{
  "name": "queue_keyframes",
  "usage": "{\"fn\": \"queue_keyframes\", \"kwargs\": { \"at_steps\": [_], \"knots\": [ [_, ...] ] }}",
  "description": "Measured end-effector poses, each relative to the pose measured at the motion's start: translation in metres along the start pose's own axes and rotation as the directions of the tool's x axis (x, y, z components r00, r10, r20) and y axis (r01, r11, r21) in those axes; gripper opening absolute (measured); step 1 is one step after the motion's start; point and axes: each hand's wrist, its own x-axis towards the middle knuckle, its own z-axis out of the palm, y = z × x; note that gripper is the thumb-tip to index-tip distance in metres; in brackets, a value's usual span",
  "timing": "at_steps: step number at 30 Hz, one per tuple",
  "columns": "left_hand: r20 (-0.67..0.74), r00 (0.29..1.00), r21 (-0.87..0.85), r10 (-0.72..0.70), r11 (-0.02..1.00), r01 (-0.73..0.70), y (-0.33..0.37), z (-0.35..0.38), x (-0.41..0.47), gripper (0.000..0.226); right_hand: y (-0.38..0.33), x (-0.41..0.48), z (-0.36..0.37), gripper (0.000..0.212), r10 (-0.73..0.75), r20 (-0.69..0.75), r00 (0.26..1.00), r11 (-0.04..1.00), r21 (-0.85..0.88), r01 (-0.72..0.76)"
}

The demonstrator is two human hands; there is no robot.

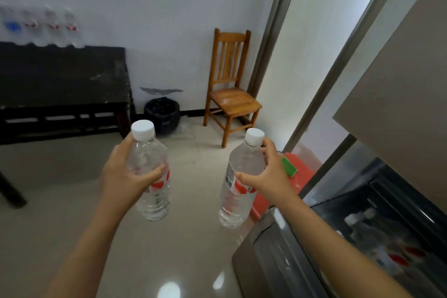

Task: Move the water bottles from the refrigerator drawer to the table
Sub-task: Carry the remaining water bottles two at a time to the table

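Note:
My left hand (121, 172) grips a clear water bottle (150, 150) with a white cap and red label, held upright over the floor. My right hand (268, 172) grips a second water bottle (242, 164) of the same kind, tilted slightly. At the lower right the refrigerator drawer (278, 249) stands pulled out, with several more bottles (377, 234) lying inside, blurred. The dark table (60, 75) stands at the left, and several bottles (48, 29) stand in a row along its far edge against the wall.
A wooden chair (229, 89) stands against the back wall. A black-lined bin (162, 113) sits on the floor between table and chair. An orange-red object (297, 176) with a green piece lies beside the fridge. The fridge door (399, 68) is at upper right.

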Motion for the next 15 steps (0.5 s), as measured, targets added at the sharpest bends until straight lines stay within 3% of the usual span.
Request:
{"fn": "queue_keyframes", "kwargs": {
  "at_steps": [8,12,15],
  "knots": [
    [-0.164,0.970,-0.031,-0.177,0.984,0.174,0.012,-0.027,-0.076,0.086,0.004,-0.004,-0.007,0.080,-0.165,0.231,0.959,0.982,-0.057,0.183],
    [-0.364,0.898,-0.055,-0.249,0.968,0.246,0.026,-0.052,-0.128,0.073,0.005,-0.005,0.007,0.080,-0.249,0.373,0.894,0.956,-0.052,0.288],
    [-0.455,0.848,-0.033,-0.271,0.957,0.288,0.025,-0.078,-0.162,0.081,-0.004,-0.002,0.033,0.083,-0.296,0.470,0.831,0.937,-0.024,0.347]
  ]
}}
